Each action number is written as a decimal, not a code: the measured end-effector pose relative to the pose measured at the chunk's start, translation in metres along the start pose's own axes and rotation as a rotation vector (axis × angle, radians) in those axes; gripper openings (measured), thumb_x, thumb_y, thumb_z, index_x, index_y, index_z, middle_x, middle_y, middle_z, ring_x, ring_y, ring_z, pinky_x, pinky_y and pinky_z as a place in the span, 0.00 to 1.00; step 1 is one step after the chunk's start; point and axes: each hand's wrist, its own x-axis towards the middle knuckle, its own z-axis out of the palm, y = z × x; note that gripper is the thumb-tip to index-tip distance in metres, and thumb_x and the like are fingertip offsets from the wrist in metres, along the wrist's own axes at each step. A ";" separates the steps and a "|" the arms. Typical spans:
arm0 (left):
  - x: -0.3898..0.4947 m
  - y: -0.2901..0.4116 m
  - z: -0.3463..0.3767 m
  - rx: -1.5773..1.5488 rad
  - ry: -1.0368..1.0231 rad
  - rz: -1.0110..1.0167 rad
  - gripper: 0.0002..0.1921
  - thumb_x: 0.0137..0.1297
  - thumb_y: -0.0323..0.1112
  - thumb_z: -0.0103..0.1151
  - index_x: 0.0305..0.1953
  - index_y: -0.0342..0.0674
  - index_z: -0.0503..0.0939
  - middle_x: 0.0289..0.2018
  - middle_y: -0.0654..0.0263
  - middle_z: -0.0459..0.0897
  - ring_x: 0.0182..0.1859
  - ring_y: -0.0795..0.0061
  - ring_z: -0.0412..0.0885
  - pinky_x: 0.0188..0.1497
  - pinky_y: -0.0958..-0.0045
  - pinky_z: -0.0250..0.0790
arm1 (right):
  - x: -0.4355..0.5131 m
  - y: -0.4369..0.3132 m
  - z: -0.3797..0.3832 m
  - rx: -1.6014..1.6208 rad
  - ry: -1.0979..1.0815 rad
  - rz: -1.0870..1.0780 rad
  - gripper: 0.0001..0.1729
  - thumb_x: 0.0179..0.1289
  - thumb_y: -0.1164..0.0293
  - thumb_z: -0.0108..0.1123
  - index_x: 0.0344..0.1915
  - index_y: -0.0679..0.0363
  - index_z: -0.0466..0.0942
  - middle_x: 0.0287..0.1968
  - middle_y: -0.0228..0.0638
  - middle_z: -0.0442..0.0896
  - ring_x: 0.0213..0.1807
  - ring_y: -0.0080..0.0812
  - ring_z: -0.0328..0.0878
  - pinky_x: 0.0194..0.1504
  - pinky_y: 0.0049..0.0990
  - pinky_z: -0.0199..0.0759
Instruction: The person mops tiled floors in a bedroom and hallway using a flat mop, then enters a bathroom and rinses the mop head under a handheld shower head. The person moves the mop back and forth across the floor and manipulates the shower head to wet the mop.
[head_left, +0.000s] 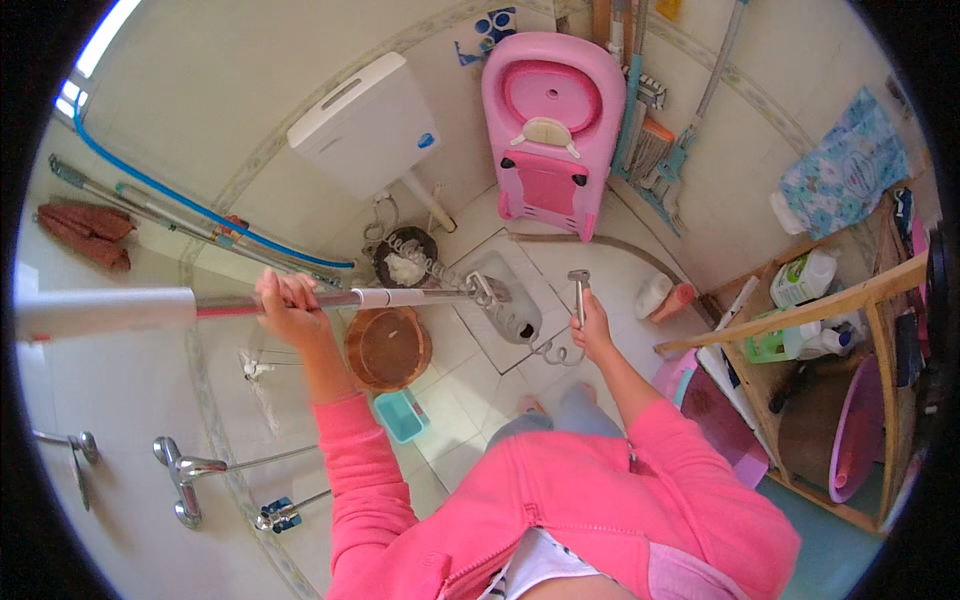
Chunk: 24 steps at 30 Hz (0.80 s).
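Observation:
My left hand (291, 306) is closed around a long mop pole (412, 297) with a red and silver section. Its blurred white part reaches the left rim of the view, and its metal head (480, 288) is over the squat toilet (517, 276). I grip a metal handheld bidet sprayer (580, 291) in my right hand (595, 330), its nozzle end upward, just right of the toilet. From the sprayer a grey coiled hose (556, 355) loops back over the toilet bowl. Whether water is flowing cannot be made out.
A brown bucket (388, 349) and turquoise basin (401, 416) stand left, near a dark waste bin (406, 232). Behind are a white cistern (367, 127), a pink baby bathtub (555, 135) and mops (694, 135). At right, a wooden shelf (795, 304) holds bottles; a wall faucet (180, 469) protrudes left.

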 end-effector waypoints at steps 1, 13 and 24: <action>-0.007 -0.006 0.000 0.011 -0.021 0.009 0.18 0.62 0.34 0.46 0.15 0.46 0.57 0.09 0.71 0.54 0.11 0.80 0.52 0.22 0.73 0.58 | -0.003 -0.007 -0.007 0.027 -0.007 0.008 0.25 0.64 0.40 0.39 0.33 0.51 0.63 0.14 0.25 0.62 0.07 0.17 0.49 0.08 0.18 0.40; -0.027 0.012 -0.011 0.042 -0.385 -0.223 0.13 0.56 0.32 0.43 0.17 0.47 0.55 0.10 0.72 0.55 0.17 0.80 0.53 0.29 0.73 0.56 | 0.002 -0.027 -0.064 0.092 -0.035 0.081 0.25 0.64 0.41 0.40 0.32 0.52 0.64 0.13 0.26 0.63 0.06 0.17 0.50 0.06 0.19 0.41; -0.070 0.043 -0.035 0.030 -0.587 -0.326 0.16 0.43 0.31 0.60 0.18 0.48 0.59 0.12 0.75 0.60 0.20 0.79 0.58 0.38 0.71 0.53 | -0.008 -0.038 -0.068 -0.031 -0.089 0.047 0.23 0.65 0.43 0.42 0.31 0.51 0.64 0.14 0.25 0.63 0.07 0.15 0.50 0.08 0.17 0.41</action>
